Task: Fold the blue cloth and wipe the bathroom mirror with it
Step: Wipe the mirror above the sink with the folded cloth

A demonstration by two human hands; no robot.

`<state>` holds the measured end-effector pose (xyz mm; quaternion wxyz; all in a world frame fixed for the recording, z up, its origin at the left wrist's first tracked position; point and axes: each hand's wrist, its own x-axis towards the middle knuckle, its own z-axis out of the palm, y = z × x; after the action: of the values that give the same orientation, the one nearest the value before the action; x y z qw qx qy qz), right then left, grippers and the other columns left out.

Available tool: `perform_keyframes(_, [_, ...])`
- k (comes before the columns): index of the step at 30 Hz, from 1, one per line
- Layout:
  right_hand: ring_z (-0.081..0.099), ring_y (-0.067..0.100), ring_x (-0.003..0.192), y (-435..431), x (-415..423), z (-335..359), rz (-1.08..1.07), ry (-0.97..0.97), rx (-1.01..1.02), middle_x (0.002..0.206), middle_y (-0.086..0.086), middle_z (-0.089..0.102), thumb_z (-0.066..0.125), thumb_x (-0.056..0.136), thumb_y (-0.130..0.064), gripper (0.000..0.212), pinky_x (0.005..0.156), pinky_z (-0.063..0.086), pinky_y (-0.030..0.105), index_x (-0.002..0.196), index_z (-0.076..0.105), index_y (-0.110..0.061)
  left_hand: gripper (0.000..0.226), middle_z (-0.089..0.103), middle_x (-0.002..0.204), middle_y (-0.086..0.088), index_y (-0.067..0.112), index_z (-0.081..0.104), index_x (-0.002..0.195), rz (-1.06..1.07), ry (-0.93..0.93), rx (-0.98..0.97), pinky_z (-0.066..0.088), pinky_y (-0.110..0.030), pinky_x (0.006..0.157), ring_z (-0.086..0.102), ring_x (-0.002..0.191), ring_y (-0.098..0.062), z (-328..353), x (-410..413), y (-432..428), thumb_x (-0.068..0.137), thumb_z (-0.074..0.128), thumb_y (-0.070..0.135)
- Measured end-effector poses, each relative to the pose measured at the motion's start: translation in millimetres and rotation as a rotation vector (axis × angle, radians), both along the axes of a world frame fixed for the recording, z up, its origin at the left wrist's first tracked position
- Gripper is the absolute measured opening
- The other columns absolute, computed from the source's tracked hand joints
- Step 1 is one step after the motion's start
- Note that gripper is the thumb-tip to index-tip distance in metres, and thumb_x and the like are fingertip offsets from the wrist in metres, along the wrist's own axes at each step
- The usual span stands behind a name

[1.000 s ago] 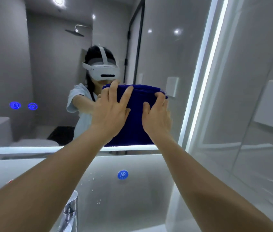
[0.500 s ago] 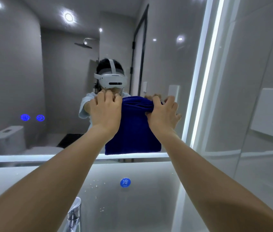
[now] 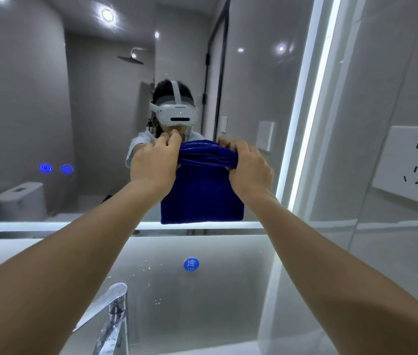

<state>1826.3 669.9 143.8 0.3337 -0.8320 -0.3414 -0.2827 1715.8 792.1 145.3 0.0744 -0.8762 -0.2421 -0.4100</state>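
Observation:
The blue cloth (image 3: 201,193) hangs folded in front of the bathroom mirror (image 3: 74,111), its lower edge near the mirror's lit bottom strip. My left hand (image 3: 155,163) grips its top left corner with the fingers curled. My right hand (image 3: 250,166) grips the top right corner, and the top edge is bunched into a roll between the two hands. The mirror reflects a person with a white headset behind the cloth.
A chrome faucet (image 3: 112,319) rises at the lower middle above the white basin wall (image 3: 202,303), which carries a round blue sticker (image 3: 191,264). A white wall socket (image 3: 415,162) is on the right tile wall. Two blue touch icons (image 3: 55,168) glow on the mirror's left.
The hands went from flat on the cloth to gripping its top corners, and the top edge has bunched up. The cloth sits lower on the mirror than one second ago.

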Motion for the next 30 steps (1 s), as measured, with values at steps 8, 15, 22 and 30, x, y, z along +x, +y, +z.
perform_keyframes(8, [0.055,0.026,0.094,-21.3,-37.6,14.3,0.075,0.014,-0.036,0.108,0.005,0.061,0.053,0.092,-0.018,0.026,0.072,0.039,0.032,0.117,0.051,-0.02,0.019,0.06,0.112,-0.01,0.009,0.05,0.106,-0.102,-0.085,-0.118,0.045,-0.04,0.075,0.055,0.1,-0.032,4.4,-46.8,-8.2,0.089,0.056,0.015])
perform_keyframes(15, [0.056,0.028,0.099,-28.5,-99.2,21.4,0.197,0.09,-0.151,0.108,0.007,0.063,0.056,0.09,-0.018,0.025,0.078,0.039,0.03,0.114,0.059,-0.021,0.018,0.059,0.112,-0.012,0.008,0.058,0.102,-0.107,-0.118,-0.172,0.035,-0.037,0.073,0.053,0.1,-0.037,10.8,-115.0,-1.3,0.085,0.058,0.012])
perform_keyframes(22, [0.054,0.024,0.113,-19.1,-166.9,25.2,0.266,0.119,-0.207,0.122,0.005,0.061,0.06,0.088,-0.014,0.037,0.095,0.039,0.028,0.125,0.059,-0.016,0.016,0.055,0.11,-0.011,0.009,0.052,0.098,-0.03,-0.065,-0.178,0.036,-0.035,0.067,0.048,0.086,-0.024,11.1,-196.3,0.3,0.088,0.059,0.019])
perform_keyframes(30, [0.052,0.023,0.118,2.0,-236.1,14.3,0.362,0.206,-0.19,0.13,0.004,0.057,0.058,0.09,-0.013,0.041,0.103,0.042,0.034,0.13,0.055,-0.018,0.017,0.056,0.104,-0.016,0.006,0.045,0.107,-0.064,-0.02,-0.272,0.032,-0.036,0.065,0.04,0.077,-0.024,-0.5,-272.8,13.1,0.092,0.049,0.014])
